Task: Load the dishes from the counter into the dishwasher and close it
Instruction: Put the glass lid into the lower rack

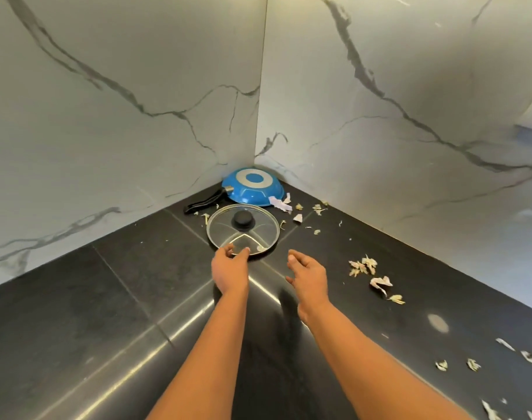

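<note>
A round glass lid (243,234) with a metal rim and a black knob lies flat on the black counter (122,298), near the corner. Behind it a blue frying pan (252,186) rests upside down against the walls, its black handle pointing left. My left hand (229,268) reaches the lid's near rim, thumb and fingers curled at the edge; a firm grip is not visible. My right hand (307,275) hovers just right of the lid, fingers spread, holding nothing. The dishwasher is out of view.
White marble walls (137,101) meet in a corner behind the pan. Garlic or onion peel scraps (370,274) are scattered across the counter's right side, with more beside the pan (281,204) and at the lower right (531,359).
</note>
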